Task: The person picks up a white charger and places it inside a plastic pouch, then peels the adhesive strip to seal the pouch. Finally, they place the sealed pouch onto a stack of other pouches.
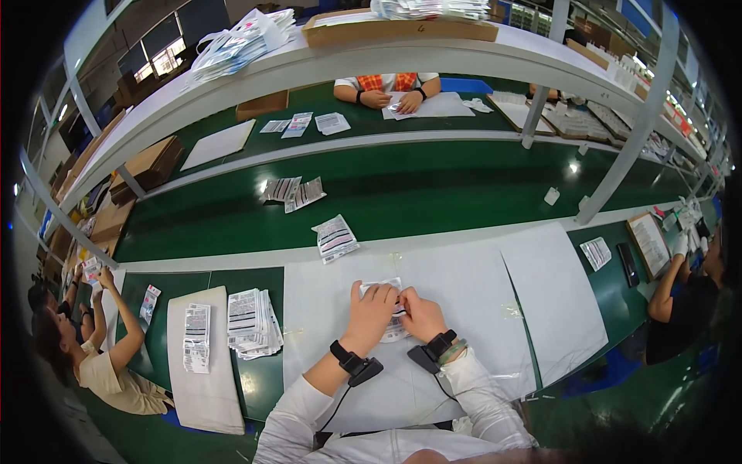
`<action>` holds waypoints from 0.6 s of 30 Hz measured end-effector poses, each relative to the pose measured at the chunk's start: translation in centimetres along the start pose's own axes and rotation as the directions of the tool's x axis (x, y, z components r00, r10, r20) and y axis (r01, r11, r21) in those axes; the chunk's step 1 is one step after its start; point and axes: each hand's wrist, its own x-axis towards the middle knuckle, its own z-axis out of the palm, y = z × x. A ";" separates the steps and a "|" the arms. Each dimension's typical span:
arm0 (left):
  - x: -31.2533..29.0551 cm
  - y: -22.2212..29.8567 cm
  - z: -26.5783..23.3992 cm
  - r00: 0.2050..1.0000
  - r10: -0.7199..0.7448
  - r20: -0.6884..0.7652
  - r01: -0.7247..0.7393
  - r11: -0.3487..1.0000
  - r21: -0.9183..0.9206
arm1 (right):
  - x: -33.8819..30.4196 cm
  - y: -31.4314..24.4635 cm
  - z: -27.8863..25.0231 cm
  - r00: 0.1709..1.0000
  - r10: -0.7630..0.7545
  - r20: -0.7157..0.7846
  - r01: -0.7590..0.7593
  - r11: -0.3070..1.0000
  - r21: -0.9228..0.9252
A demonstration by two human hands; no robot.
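Both my hands work at a silvery printed packet (396, 334) lying on the white sheet (456, 294) in front of me. My left hand (372, 311) covers its left part, fingers bent over it and gripping it. From the right, my right hand (422, 315) pinches the packet's right side with curled fingers; the exact fingertip contact is partly hidden. To the left sits a stack of similar packets (253, 323). Farther left, more packets (197, 337) rest on a pale board (205, 394). A single packet (336, 238) lies beyond my hands at the bench edge.
A green conveyor belt (433, 182) runs across, carrying a few packets (304, 193). Above it spans a white shelf (525, 58) on metal posts. Co-workers sit opposite, at left and at right. A second white sheet (553, 309) and a dark handheld object (627, 264) lie right.
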 end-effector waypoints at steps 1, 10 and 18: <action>-0.2 0.1 0.0 1.000 -0.016 0.009 0.016 1.000 0.013 | 0.0 -0.1 0.0 1.000 0.005 -0.002 -0.005 1.000 -0.027; -0.4 1.3 0.0 0.997 -0.080 0.007 0.079 0.992 0.099 | -0.1 -0.2 0.1 1.000 -0.001 0.019 0.003 0.997 -0.083; -0.2 2.5 0.0 0.992 -0.125 -0.005 0.123 0.975 0.187 | -0.3 -0.3 0.6 1.000 0.016 -0.001 -0.017 0.995 -0.099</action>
